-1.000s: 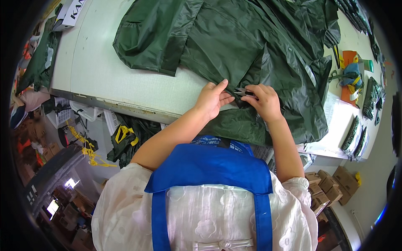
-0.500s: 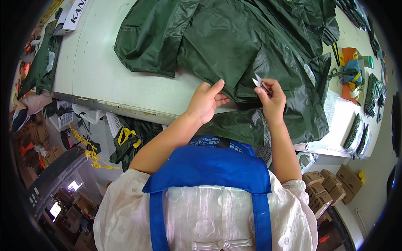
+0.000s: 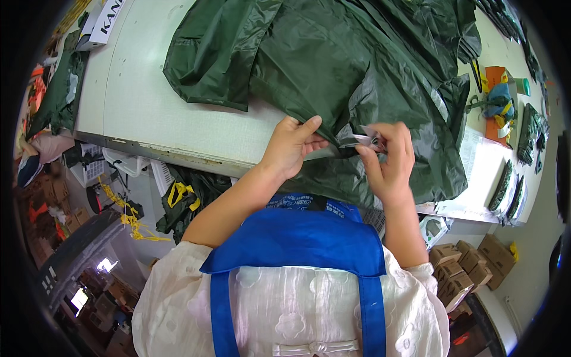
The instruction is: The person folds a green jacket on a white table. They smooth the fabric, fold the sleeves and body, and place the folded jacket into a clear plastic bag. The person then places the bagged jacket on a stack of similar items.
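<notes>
- At the bottom of the frame, seen from above, is the person's own chest: a white textured blouse (image 3: 285, 315) under a bright blue apron (image 3: 297, 244) with two straps running down.
- Two bare forearms rise from the lower centre toward the middle of the frame.
- The left hand (image 3: 289, 146), just left of centre, is closed on a fold of a dark green garment (image 3: 357, 65), thumb on top, pinching the fabric at the near table edge.
- The right hand (image 3: 388, 159), just right of centre, is curled with fingertips pinched on a small pale tag-like piece (image 3: 364, 139) at the garment's edge; what it is exactly is too small to tell.
- The garment is shiny, crumpled cloth spread over the white table (image 3: 148, 101), filling the upper centre and upper right, with its near edge hanging over the table front between the hands.
- At the upper right edge lies an orange tray (image 3: 493, 77) with small coloured items, and more dark green pieces (image 3: 526, 128) beside it.
- At the lower right, below the table, are stacked brown cardboard boxes (image 3: 470, 268).
- At the left, under the table, hang yellow straps (image 3: 178, 193) among clutter.
</notes>
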A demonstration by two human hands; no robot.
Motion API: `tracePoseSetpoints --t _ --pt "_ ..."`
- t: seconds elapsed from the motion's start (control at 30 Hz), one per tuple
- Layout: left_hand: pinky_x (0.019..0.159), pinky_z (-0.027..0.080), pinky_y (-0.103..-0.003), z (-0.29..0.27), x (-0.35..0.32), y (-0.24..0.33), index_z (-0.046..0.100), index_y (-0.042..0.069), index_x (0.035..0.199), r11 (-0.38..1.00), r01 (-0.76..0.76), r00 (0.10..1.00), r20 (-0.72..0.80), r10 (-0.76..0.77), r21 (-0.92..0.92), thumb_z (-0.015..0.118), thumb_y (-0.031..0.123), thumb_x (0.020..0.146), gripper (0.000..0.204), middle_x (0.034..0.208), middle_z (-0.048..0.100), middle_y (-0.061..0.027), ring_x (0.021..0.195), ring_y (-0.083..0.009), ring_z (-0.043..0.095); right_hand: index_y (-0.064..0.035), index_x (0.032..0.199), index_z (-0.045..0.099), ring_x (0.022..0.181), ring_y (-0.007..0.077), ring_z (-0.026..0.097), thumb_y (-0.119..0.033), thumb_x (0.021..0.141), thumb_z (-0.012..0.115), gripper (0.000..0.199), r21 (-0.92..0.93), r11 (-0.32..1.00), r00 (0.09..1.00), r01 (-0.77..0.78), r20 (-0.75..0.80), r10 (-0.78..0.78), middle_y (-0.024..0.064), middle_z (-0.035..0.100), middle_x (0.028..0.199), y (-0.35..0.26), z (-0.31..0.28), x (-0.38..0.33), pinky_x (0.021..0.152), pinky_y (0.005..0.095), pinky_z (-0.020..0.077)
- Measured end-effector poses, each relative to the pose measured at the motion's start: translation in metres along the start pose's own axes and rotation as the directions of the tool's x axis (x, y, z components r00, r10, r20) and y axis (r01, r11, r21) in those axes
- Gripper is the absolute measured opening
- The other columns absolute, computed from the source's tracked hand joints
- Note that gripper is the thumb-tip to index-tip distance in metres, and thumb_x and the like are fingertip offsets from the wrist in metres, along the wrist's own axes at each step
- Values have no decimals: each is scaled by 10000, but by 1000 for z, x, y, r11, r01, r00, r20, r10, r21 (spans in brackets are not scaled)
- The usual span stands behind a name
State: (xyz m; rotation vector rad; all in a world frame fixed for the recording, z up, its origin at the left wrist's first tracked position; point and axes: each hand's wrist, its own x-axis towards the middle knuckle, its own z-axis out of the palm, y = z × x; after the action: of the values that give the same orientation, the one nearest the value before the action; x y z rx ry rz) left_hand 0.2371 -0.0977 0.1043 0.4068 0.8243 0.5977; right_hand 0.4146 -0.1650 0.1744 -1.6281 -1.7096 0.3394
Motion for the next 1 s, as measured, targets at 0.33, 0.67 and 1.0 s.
tracePoseSetpoints --t 0.33,0.67,1.0 --pt "862 478 -398 4 -5 8 516 100 1194 997 -71 997 26 71 -15 533 213 961 260 1143 614 -63 1010 -204 603 -12 1019 533 789 374 613 -189 866 634 254 32 995 875 -97 479 70 166 632 895 40 17 48 691 409 500" --pt "912 481 -426 6 -18 25 472 22 1242 990 -138 983 116 140 -22 504 186 971 319 1216 575 -118 1072 -233 588 -74 1050 639 786 253 608 -120 769 710 293 146 965 914 218 316 -254 90 614 864 38 -7 49 679 344 501" --pt "925 482 -419 4 -21 31 467 -6 1249 991 -136 980 141 137 -17 513 174 965 339 1220 572 -130 1092 -233 581 -84 1076 682 794 246 578 -85 725 721 353 163 962 922 218 289 -258 73 607 859 34 -4 55 696 343 485"
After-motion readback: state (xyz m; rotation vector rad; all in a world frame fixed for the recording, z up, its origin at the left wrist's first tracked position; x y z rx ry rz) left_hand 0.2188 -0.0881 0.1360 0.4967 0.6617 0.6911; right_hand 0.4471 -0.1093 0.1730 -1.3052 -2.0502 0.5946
